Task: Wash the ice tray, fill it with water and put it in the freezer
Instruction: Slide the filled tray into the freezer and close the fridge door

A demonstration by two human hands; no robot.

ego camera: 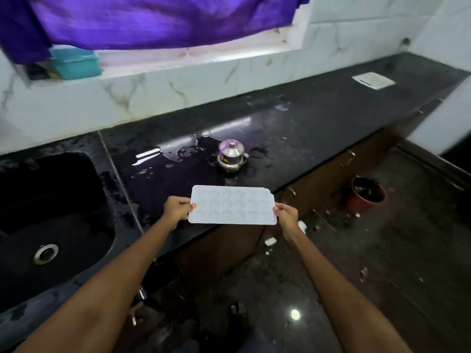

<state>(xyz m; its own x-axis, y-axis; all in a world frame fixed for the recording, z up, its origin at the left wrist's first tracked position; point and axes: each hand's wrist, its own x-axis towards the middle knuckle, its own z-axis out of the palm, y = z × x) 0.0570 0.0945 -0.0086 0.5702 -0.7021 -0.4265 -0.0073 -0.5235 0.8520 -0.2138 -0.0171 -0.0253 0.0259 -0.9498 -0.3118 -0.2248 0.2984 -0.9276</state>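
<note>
You hold the ice tray (pixel 232 205) out in front of you with both hands, one at each short end. Your left hand (pixel 175 211) pinches the left edge, thumb on top and fingers curled under. Your right hand (pixel 287 215) pinches the right edge the same way. The tray is white and lies nearly flat, with rows of little cups facing up. It hangs in the air over the front edge of the black counter (pixel 318 128), not touching it. Just past the tray, further from your hands, a small shiny steel pot (pixel 231 156) with a lid stands on the counter in a puddle of water (pixel 178 154). Off to the left of your left hand is the dark sink (pixel 51 212) with its round drain (pixel 46 254). Off to the right of your right hand, a red bucket (pixel 365 196) sits on the floor. A purple cloth (pixel 153 19) hangs far above the tray, with a teal box (pixel 76 63) on the ledge under it.
</note>
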